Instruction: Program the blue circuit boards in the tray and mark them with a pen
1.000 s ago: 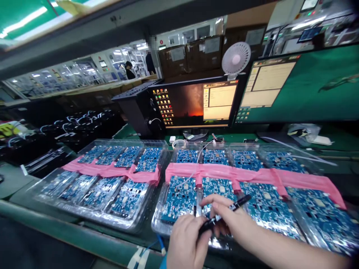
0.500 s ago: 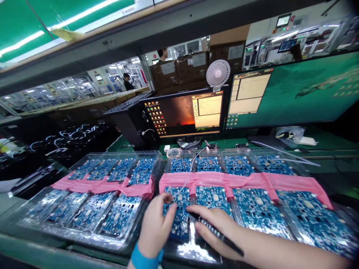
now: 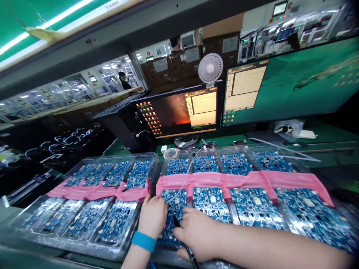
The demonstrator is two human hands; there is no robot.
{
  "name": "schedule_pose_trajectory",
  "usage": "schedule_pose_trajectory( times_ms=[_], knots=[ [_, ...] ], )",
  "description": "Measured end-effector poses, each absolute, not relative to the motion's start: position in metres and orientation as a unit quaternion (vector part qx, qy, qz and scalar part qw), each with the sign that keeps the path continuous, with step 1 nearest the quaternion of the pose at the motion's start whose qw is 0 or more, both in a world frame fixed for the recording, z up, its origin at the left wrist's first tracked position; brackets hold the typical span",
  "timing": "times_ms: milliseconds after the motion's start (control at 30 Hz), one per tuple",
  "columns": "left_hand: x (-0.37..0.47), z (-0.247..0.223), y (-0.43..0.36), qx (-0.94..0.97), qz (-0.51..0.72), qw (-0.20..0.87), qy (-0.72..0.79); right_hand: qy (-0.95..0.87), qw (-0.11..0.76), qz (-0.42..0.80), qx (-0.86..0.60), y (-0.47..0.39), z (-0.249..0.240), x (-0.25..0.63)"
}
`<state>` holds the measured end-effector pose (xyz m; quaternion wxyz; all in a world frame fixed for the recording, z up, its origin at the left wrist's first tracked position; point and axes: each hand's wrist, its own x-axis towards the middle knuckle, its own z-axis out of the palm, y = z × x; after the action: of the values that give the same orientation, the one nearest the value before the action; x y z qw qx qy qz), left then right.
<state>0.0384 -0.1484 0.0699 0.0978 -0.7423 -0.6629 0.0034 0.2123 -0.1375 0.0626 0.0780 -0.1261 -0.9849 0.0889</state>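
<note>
My left hand (image 3: 153,216), with a blue band on its wrist, is closed at the left edge of the nearest-left blue circuit board (image 3: 175,195) in the right tray. A thin white cable (image 3: 183,184) runs down into its fingers; its end is hidden. A small red light glows on that board beside the hand. My right hand (image 3: 196,233) rests over the board's right side, its fingers wrapped round a black pen (image 3: 191,257). The pen's pointed end lies over the board; whether it touches cannot be made out.
Two clear plastic trays (image 3: 112,249) hold several boards, with strips of pink sheet (image 3: 209,179) across them. Behind stand two monitors (image 3: 174,112), a small white fan (image 3: 210,68) and a black computer case (image 3: 120,130). Black items with cables lie left. A person (image 3: 123,80) is far behind.
My left hand has closed and lowered against the board's left edge. My right hand has moved left and down, and the pen now points more steeply. A red light now shows on the board.
</note>
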Motion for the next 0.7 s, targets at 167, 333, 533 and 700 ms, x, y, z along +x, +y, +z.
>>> schedule_pose_trajectory(
  times_ms=[167,333,533,700],
  knots=[
    [0.036,0.071,-0.147,-0.738,0.019,0.097,-0.667,-0.984,0.078,0.097,-0.124,-0.135,0.063,0.214],
    [0.031,0.082,-0.139,-0.683,-0.007,0.066,-0.727,-0.983,0.088,0.116,-0.115,-0.131,0.067,0.220],
    [0.066,0.100,-0.095,-0.715,-0.175,0.005,-0.677,-0.947,0.179,0.152,-0.219,-0.110,0.083,0.260],
    [0.112,0.083,-0.028,-0.760,-0.196,-0.008,-0.620,-0.886,0.195,0.132,-0.398,-0.077,0.066,0.320]
  ],
)
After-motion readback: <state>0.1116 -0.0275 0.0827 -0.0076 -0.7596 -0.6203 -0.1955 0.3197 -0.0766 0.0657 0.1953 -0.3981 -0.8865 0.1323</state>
